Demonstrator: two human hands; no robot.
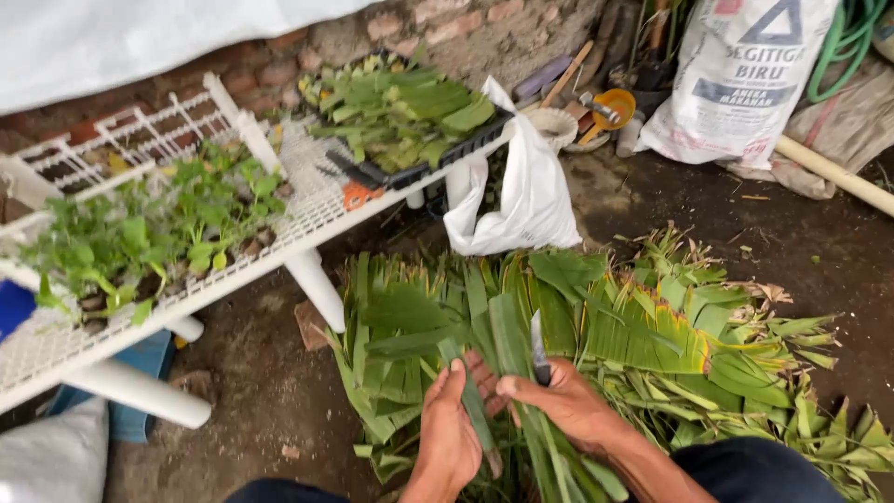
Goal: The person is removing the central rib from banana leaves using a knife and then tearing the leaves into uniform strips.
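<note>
A pile of long green banana leaves (pixel 643 335) lies on the dirt ground in front of me. My left hand (pixel 449 428) grips a narrow green leaf strip (pixel 470 396) that runs up between both hands. My right hand (pixel 563 401) holds a small knife (pixel 538 349) with its blade pointing up, just right of the strip. Cut strips are heaped under and to the left of my hands.
A white wire rack (pixel 307 210) on white pipe legs stands at left, carrying small green seedlings (pixel 158 228), a black tray of cut leaves (pixel 400 112) and orange-handled scissors (pixel 357 193). A white plastic bag (pixel 521 191) hangs from it. A large printed sack (pixel 736 74) leans at the back right.
</note>
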